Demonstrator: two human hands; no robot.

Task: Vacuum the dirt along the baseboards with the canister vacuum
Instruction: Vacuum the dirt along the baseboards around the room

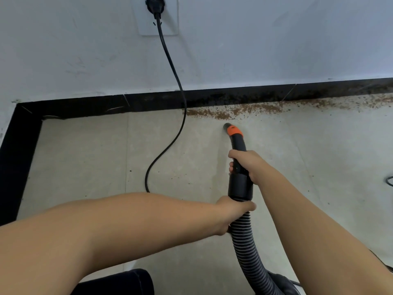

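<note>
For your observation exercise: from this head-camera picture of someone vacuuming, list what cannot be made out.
- Canister vacuum: cut off by the bottom edge, partly behind the right forearm.
- Dirt: runs past the right edge; its extent is unknown.
- Left hand fingers: wrapped under the hose.
- Plug: cropped by the top edge.

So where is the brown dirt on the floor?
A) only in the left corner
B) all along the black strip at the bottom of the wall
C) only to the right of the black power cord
C: the brown crumbly dirt lies along the black baseboard only right of the black power cord.
</note>
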